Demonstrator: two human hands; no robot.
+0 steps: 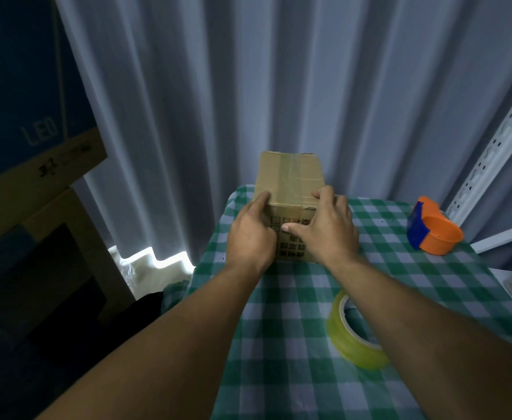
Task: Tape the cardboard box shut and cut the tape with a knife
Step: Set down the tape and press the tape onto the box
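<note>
1. Cardboard box (288, 183) stands on the desk (415, 286), at the far left part of the checked cloth. Both hands are on its near end. Its long axis runs straight away from the hands, toward the curtain (218, 86).
2. Left hand (251, 234): cupped against the box's near-left corner, fingers curled over the top edge, thumb on the top face. It grips only the box.
3. Right hand (327, 228): spread over the near-right corner, fingertips on the top edge, thumb pressed across the printed front face. It also has only the box.
4. A glossy strip of tape already lies lengthwise on the top face, right of centre, running from the far edge to just under the right fingertips. Whether it turns down over the front face cannot be told; the hand covers that part.
5. Tape roll (353, 331): yellowish, lying tilted on the cloth, nearer the body than the right hand, close under the right forearm. The right hand is the nearer one to it.
6. Orange and blue tape dispenser (432, 228) sits well to the right of the right hand, near the desk's far right corner. No knife as such is visible.
7. Judgement: the step in hand looks like pressing or steadying the box. The critical relation for the next move is the tape line lying along the box's long axis, directly ahead of the right hand.
</note>
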